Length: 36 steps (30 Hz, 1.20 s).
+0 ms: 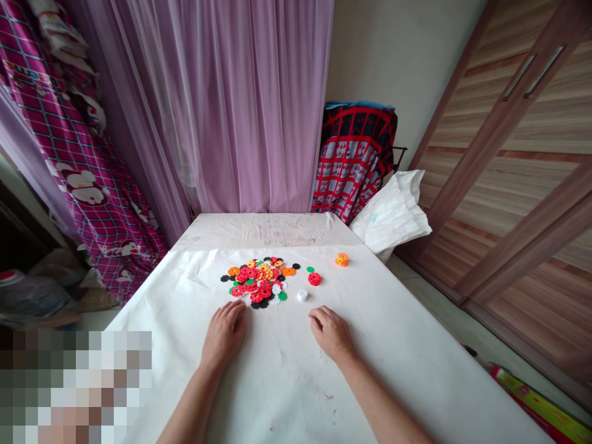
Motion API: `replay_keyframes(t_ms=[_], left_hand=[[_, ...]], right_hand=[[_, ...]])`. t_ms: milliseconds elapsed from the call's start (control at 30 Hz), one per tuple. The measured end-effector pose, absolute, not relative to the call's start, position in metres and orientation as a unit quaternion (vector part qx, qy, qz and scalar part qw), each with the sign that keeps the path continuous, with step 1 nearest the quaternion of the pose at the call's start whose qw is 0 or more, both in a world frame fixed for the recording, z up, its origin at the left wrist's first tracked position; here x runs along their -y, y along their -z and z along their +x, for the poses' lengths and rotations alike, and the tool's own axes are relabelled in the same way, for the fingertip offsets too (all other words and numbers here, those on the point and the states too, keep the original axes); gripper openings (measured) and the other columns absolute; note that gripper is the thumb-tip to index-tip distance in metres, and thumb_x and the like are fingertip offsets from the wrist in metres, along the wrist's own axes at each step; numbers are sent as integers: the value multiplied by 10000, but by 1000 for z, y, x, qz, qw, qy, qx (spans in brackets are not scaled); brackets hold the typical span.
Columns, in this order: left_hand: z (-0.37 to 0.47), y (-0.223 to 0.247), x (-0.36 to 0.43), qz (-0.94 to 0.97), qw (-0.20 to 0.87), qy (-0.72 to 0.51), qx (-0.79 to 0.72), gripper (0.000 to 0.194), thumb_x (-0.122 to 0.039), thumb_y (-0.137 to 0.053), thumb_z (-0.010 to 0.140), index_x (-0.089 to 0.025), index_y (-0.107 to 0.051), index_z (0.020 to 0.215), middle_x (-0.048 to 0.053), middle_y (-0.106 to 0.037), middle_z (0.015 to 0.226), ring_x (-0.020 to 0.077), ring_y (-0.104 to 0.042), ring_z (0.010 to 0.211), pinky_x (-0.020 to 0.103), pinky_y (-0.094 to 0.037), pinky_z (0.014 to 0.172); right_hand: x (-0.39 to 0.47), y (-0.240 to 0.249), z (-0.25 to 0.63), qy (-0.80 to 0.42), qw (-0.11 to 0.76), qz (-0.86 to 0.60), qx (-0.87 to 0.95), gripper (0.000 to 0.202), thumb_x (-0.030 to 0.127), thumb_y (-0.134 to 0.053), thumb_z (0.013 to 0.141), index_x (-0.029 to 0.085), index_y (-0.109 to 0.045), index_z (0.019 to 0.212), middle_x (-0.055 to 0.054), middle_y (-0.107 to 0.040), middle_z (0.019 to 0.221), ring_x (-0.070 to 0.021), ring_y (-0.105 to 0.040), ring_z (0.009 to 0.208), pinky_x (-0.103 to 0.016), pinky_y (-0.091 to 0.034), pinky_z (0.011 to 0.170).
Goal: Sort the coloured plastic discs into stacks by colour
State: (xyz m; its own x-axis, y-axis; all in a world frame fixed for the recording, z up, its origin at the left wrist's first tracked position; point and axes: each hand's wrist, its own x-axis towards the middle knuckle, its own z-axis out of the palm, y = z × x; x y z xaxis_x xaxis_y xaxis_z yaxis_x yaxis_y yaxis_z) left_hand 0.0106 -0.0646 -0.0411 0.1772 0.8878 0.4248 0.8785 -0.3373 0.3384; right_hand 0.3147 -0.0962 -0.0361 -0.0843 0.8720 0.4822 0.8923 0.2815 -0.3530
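Observation:
A loose heap of small notched plastic discs in red, orange, black, green, yellow and white lies on the white-covered table. My left hand rests palm down at the heap's near left edge, open, its fingers loosely bent. To the right, my right hand also lies on the cover, fingers loosely curled, with nothing seen in it. Just beyond it stands a small white stack of discs. Farther back are a red stack, a green disc and an orange stack.
Purple curtains hang behind the table. A white bag and a red-checked cloth are at the back right. A wooden wardrobe stands on the right. At the left is a plastic container with a red lid.

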Motion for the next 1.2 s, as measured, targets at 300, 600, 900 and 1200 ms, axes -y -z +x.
replay_keyframes(t_ms=[300,600,900,1200], left_hand=[[25,25,27,715,21,-231,-660,569,-486,-333,963,-214,-480,1441,118,-397,1563,312,-320,1455,577,-234,1171],[42,-7,-53,706,88,-137,-690,575,-573,-318,938,-312,-525,1407,144,-465,1511,413,-383,1391,767,-257,1025],[77,4,-26,751,90,-108,-645,675,-656,-383,894,-359,-375,1500,91,-329,1602,383,-247,1470,698,-137,1123],[78,1,14,759,43,-123,-638,678,-640,-394,904,-289,-426,1483,120,-378,1572,357,-312,1450,660,-124,1155]], right_hand=[[73,43,323,-108,507,-607,602,224,309,-485,800,205,-683,798,-45,-711,745,-156,-612,590,-264,-512,613],[41,47,328,-180,568,-621,510,296,446,-532,764,200,-697,773,-65,-732,730,-180,-640,611,-286,-529,614],[36,41,326,-191,524,-630,540,273,422,-497,801,207,-655,855,-54,-723,783,-158,-622,594,-256,-496,555],[43,42,314,-122,408,-597,680,495,276,-605,732,193,-570,1218,-98,-719,1069,-219,-680,865,-361,-535,830]])
